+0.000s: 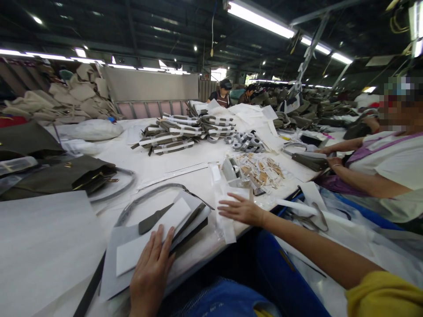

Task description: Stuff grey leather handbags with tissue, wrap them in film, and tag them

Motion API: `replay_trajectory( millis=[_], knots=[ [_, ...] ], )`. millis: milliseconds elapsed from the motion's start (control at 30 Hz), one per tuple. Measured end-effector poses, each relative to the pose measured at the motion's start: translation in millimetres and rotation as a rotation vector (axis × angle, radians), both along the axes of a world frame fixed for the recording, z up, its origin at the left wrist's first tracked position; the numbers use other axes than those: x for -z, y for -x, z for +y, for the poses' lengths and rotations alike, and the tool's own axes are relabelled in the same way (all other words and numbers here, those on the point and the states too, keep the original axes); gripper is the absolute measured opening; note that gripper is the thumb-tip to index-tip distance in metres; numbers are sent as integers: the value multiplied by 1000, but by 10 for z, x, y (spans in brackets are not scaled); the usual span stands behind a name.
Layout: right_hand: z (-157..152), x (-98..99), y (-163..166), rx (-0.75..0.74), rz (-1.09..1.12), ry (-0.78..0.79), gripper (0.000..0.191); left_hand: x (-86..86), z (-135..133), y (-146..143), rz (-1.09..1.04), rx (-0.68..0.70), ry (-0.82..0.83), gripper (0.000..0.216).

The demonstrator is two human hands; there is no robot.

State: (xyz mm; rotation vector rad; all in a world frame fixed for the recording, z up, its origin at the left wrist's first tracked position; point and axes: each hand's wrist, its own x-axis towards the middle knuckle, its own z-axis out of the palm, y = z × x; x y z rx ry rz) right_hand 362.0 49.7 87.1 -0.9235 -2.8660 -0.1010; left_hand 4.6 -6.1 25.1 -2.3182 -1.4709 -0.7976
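My left hand (150, 270) lies flat, fingers stretched, on a white paper sheet (152, 235) that covers a grey leather piece with a strap (155, 218) near the table's front edge. My right hand (239, 209) reaches forward with fingers spread and rests on clear plastic bags (223, 207) lying over the table edge. Just beyond that hand sit small packets and brown tags (261, 171). Neither hand grips anything.
A co-worker in a white top (386, 171) works at the right with a dark bag piece (309, 161). Bundled straps (185, 130) and tape rolls (246, 143) lie mid-table. Dark olive bags (66, 176) lie at left. A large white sheet (42, 251) covers the near left.
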Motion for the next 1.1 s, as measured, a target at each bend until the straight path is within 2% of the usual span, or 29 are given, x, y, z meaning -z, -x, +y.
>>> replay_trajectory(
  millis=[100, 167, 200, 267, 333, 400, 467, 567, 633, 767, 900, 967, 1067, 1100],
  knots=[
    [-473, 161, -48, -271, 11, 53, 36, 3, 4, 0, 3, 6, 6, 60],
    [-637, 224, -106, -223, 71, 37, 36, 22, 7, 4, -5, 9, 10, 59],
    [-655, 231, -137, -123, 127, 4, 37, 31, 7, 5, -9, 9, 15, 59],
    [-574, 210, -182, 172, 292, -94, 36, 44, 5, 7, -14, 13, 30, 59],
    [-385, 180, -189, 454, 468, -162, 32, 43, 0, 5, -14, 16, 37, 59],
    [-152, 176, -159, 646, 567, -140, 31, 32, -5, 0, -14, 16, 39, 60],
    [79, 205, -112, 798, 591, -8, 41, 21, -9, -5, -15, 14, 34, 60],
    [377, 289, -51, 1015, 642, 292, 66, 17, -14, -9, -8, 9, 20, 61],
    [533, 348, -24, 1076, 701, 396, 73, 23, -15, -8, 0, 2, 11, 61],
    [711, 415, 27, 1040, 850, 358, 64, 37, -7, -9, 12, 3, 11, 62],
    [593, 354, 55, 926, 982, 299, 56, 25, 1, -10, 16, 10, 3, 61],
    [395, 289, 47, 769, 973, 322, 51, 14, -1, -6, 22, 12, -3, 61],
    [69, 216, 11, 425, 783, 470, 36, 8, -4, -4, 44, 12, 6, 63],
    [-2, 208, -3, 404, 731, 495, 31, 13, -5, -4, 48, 10, 8, 64]
  ],
)
